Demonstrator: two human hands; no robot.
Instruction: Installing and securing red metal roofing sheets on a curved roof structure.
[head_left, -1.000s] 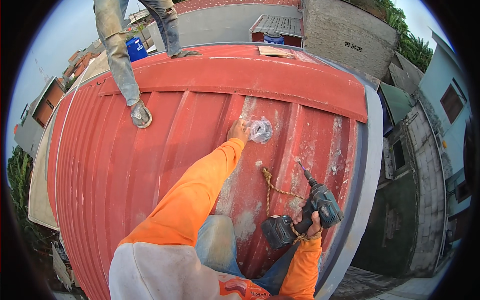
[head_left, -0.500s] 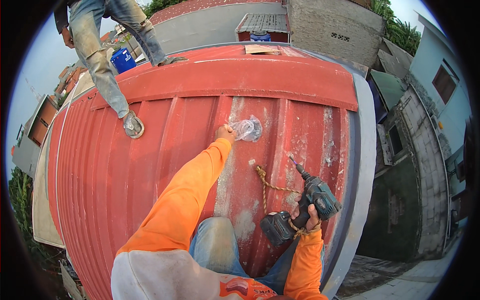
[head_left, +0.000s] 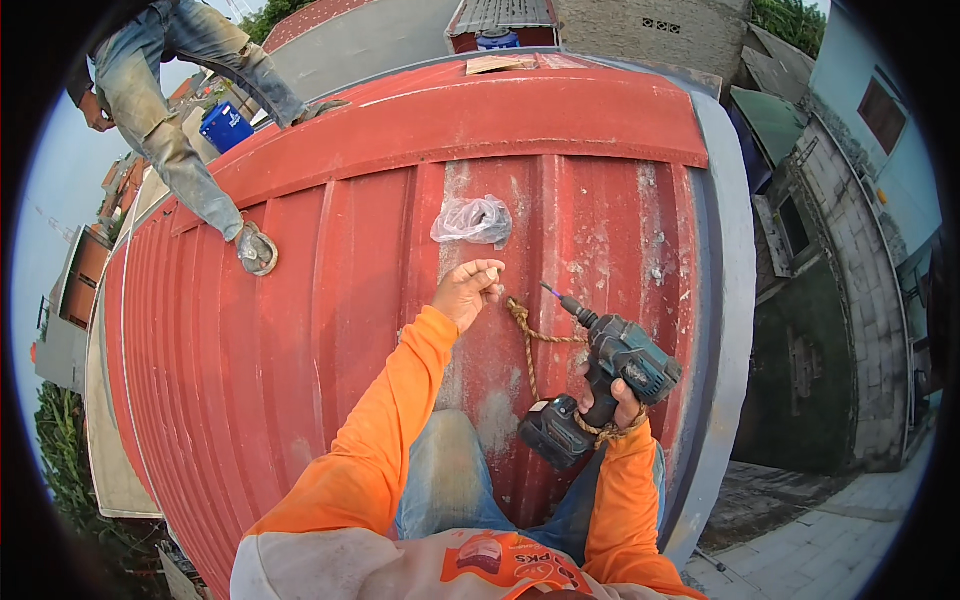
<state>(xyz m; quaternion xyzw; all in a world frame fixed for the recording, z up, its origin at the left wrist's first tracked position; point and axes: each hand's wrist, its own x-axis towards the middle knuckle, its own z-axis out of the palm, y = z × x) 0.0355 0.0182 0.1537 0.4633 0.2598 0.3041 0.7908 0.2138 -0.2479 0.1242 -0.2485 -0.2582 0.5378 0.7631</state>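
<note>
My left hand (head_left: 468, 294) is raised over the red metal roof (head_left: 370, 270), its thumb and fingers pinched together. Whatever they hold is too small to make out. Just beyond it, a crumpled clear plastic bag (head_left: 472, 220) lies on the roof. My right hand (head_left: 620, 405) grips the handle of a dark teal cordless impact driver (head_left: 632, 358), whose bit points up and to the left, toward the left hand. A brown rope (head_left: 530, 368) is looped at the driver's handle and battery and trails onto the roof.
Raised ribs run along the roof up to a red ridge cap (head_left: 500, 118). At the right, a grey edge (head_left: 728, 300) borders a drop to a yard. Another person's legs (head_left: 170, 110) straddle the ridge at upper left. A flat board (head_left: 500, 64) rests past the ridge.
My left hand has let go of the plastic bag and drawn back toward me, fingers pinched. The bag stays on the roof. My right hand still holds the driver.
</note>
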